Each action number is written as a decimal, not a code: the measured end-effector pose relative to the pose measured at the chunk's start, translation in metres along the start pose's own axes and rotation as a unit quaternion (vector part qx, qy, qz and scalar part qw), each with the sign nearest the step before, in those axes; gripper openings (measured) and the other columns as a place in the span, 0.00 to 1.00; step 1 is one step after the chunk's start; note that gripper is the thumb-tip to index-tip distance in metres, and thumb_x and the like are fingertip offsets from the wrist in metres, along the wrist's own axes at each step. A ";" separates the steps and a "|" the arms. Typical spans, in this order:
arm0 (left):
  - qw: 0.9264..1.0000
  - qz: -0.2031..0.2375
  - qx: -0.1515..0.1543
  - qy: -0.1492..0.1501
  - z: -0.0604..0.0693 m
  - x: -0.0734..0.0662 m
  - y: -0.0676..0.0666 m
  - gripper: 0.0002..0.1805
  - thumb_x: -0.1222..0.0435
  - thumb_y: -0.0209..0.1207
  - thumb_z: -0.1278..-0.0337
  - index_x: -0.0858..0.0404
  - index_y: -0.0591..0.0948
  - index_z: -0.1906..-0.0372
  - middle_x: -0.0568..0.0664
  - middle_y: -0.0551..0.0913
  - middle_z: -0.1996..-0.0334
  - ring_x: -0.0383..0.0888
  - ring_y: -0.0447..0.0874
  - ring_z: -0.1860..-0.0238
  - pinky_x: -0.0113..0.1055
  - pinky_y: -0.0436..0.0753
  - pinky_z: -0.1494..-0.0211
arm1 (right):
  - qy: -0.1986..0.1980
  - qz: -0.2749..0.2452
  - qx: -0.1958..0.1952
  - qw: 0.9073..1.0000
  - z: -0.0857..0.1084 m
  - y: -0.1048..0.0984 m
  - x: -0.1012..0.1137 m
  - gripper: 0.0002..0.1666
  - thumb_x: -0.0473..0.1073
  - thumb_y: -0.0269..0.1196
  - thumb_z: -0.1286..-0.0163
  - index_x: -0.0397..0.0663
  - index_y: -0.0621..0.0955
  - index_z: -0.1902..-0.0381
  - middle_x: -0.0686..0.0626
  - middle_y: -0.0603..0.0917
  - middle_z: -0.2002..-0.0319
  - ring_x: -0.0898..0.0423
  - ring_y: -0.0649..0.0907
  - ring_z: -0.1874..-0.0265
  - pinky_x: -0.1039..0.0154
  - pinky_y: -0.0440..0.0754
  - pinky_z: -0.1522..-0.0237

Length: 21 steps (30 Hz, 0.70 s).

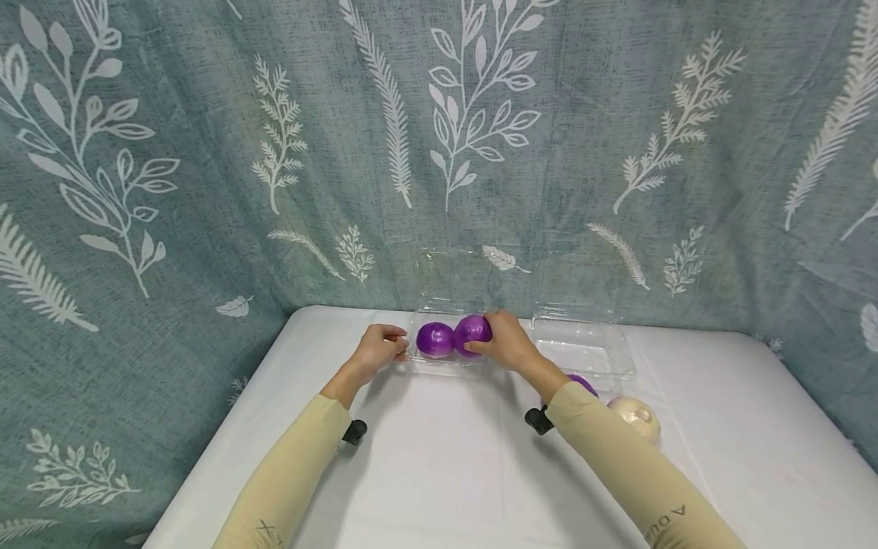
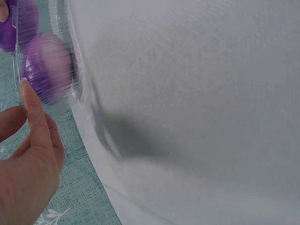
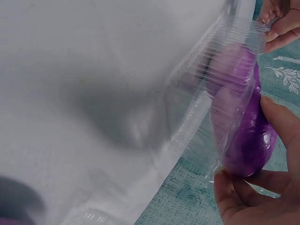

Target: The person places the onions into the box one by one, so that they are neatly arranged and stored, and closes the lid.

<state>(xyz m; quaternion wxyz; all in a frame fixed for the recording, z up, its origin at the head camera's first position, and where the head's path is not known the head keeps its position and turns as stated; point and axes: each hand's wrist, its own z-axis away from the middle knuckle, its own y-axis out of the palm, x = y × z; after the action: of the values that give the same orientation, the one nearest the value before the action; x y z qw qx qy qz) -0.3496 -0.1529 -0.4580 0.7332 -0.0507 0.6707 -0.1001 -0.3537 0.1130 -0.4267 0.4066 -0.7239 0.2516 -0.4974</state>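
A clear plastic box [image 1: 446, 367] with a raised lid stands near the table's back edge. Inside lies a shiny purple onion-like ball [image 1: 435, 340] on the left; touching it is a second purple ball [image 1: 472, 335], gripped by my right hand [image 1: 509, 341] between thumb and fingers. In the right wrist view, my right hand [image 3: 267, 187] curls round that second ball [image 3: 248, 140], partly seen through the box wall. My left hand [image 1: 379, 349] pinches the box's left rim; the left wrist view shows my left hand's fingers [image 2: 33, 108] at the rim beside the first ball [image 2: 47, 68].
Right of this box stands another clear open box [image 1: 579, 357] with its lid raised. In front of it are another purple ball [image 1: 583, 383], partly behind my right sleeve, and a pale onion-like ball [image 1: 636, 418]. A patterned curtain [image 1: 480, 152] hangs behind the white table [image 1: 439, 457].
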 end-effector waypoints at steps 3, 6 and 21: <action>1.000 0.003 -0.001 0.002 -0.001 0.000 0.000 0.18 0.79 0.55 0.33 0.82 0.76 0.40 0.55 0.75 0.64 0.43 0.81 0.65 0.31 0.90 0.58 | -0.001 0.011 0.002 1.000 0.000 0.001 -0.001 0.34 0.48 0.74 0.36 0.26 0.78 0.45 0.33 0.82 0.52 0.38 0.81 0.49 0.46 0.86 0.44; 1.000 0.004 -0.001 0.004 0.000 -0.001 0.000 0.18 0.80 0.54 0.33 0.82 0.76 0.40 0.55 0.74 0.64 0.41 0.80 0.66 0.29 0.90 0.59 | -0.004 0.021 0.000 1.000 0.000 0.002 -0.002 0.31 0.49 0.75 0.36 0.27 0.80 0.49 0.35 0.83 0.55 0.38 0.80 0.50 0.46 0.86 0.45; 1.000 0.001 0.001 -0.003 0.002 -0.001 0.000 0.19 0.79 0.54 0.32 0.81 0.75 0.39 0.55 0.74 0.62 0.42 0.80 0.64 0.30 0.90 0.57 | -0.005 0.055 0.017 0.998 0.000 0.013 -0.009 0.34 0.53 0.76 0.39 0.33 0.82 0.46 0.37 0.84 0.52 0.41 0.76 0.53 0.44 0.82 0.44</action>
<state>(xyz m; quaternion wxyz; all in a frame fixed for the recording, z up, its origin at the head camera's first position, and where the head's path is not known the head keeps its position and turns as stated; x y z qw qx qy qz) -0.3475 -0.1528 -0.4571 0.7355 -0.0498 0.6682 -0.0999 -0.3569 0.1131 -0.4426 0.4467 -0.7047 0.2806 -0.4745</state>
